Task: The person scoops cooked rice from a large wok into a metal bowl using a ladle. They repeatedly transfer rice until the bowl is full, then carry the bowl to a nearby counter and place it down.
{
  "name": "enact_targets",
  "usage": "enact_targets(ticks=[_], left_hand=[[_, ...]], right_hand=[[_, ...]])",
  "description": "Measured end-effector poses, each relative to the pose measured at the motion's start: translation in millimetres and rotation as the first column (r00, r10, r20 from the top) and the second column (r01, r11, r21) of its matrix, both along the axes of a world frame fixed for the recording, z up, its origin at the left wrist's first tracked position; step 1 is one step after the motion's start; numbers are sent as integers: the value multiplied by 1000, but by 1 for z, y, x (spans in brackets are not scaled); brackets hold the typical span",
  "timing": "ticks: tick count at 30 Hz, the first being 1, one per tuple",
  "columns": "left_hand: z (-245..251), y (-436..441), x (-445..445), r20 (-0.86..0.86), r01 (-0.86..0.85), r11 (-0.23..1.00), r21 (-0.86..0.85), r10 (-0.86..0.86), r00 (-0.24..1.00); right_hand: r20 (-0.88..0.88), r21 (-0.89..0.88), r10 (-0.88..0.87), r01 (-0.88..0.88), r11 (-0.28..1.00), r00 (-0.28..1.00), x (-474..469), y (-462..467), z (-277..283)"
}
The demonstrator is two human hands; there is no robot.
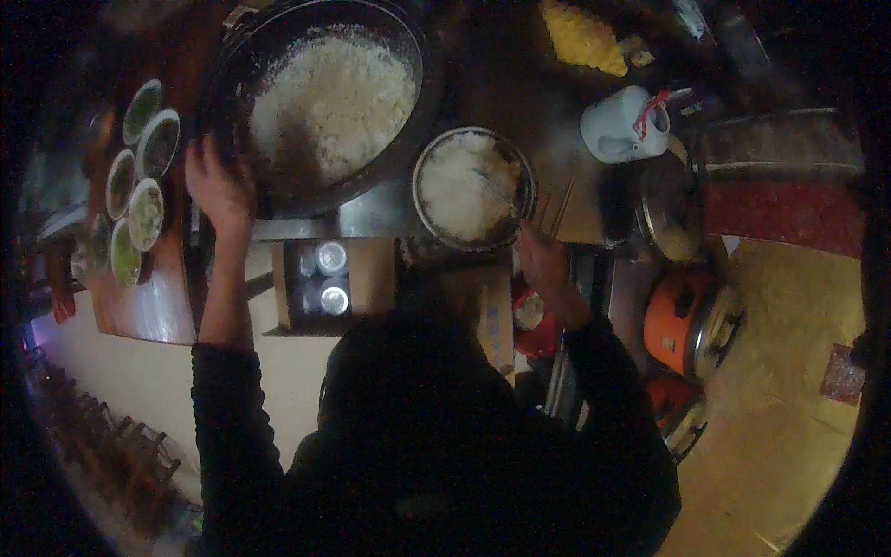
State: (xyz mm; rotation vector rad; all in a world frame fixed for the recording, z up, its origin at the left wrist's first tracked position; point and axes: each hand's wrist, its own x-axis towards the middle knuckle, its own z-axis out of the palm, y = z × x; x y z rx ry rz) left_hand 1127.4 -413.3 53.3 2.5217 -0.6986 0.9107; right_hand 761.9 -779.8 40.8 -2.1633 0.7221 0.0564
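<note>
My left hand (219,182) is blurred, its fingers apart, at the left rim of a large dark wok (317,202). Whether it touches the rim is unclear. White rice (348,97) fills much of the wok. To the wok's right, a round metal bowl (422,216) of white rice (463,184) lies at the counter's front edge. My right hand (546,264) is closed at the bowl's lower right rim. A thin utensil (498,189) slants out of this rice towards my fingers; blur hides whether they also hold it.
Several small bowls of chopped greens (146,214) stand on a wooden board (163,306) at left. A white kettle (619,129), a yellow bag (585,42) and a lidded pot (668,209) are at right. Orange rice cookers (672,320) and an open cardboard box (372,278) sit lower.
</note>
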Motion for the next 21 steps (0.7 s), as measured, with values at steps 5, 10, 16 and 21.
enact_targets(ticks=[5, 10, 16, 21], left_hand=[[-39, 21, -20, -128, -316, 934, -165, 297, 946], [-45, -1, -31, -544, -392, 655, -646, -34, 839], [-55, 2, -27, -582, -456, 628, -631, 6, 814], [-53, 24, 4, -636, -425, 647, -633, -121, 762]], right_hand=[[-375, -342, 294, -426, 837, 879, -3, 2, -64], [-507, -205, 301, -452, 868, 808, 20, 25, -6], [-151, -74, 243, -257, 964, 958, 4, 32, -15], [-76, -93, 122, -129, 987, 990, -23, -16, -57]])
